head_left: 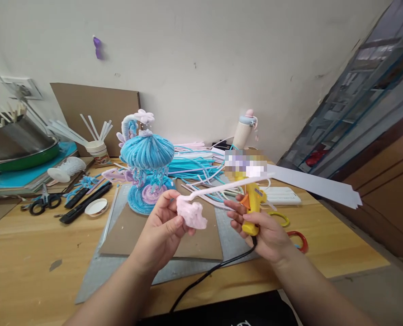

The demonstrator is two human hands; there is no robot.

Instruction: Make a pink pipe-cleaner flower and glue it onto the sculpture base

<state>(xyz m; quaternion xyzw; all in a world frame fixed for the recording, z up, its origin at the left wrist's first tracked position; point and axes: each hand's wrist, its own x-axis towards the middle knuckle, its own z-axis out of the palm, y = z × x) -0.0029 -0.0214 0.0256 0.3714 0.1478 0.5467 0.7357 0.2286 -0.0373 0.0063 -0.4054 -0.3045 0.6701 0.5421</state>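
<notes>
My left hand (pixel 165 231) pinches a pale pink pipe-cleaner piece (pixel 192 213), a fuzzy crumpled shape with a long straight stem running off to the right. In my right hand (pixel 267 235) rests a yellow hot glue gun (pixel 253 203) with an orange trigger, its fingers partly around the handle. The pink stem passes in front of the gun's upper part; a blurred patch hides what is behind there. Beyond my left hand stands a blue lamp-like pipe-cleaner model (pixel 147 151) on a round blue and pink base, with a pink flower on top.
Brown cardboard (pixel 187 246) lies on a grey mat. Bundled blue pipe cleaners (pixel 191 165) lie behind. At left are scissors (pixel 45 201), a black cutter (pixel 86 203), a tape roll (pixel 97 207) and a paper cup (pixel 97 151). The black cord (pixel 204 274) crosses the front edge.
</notes>
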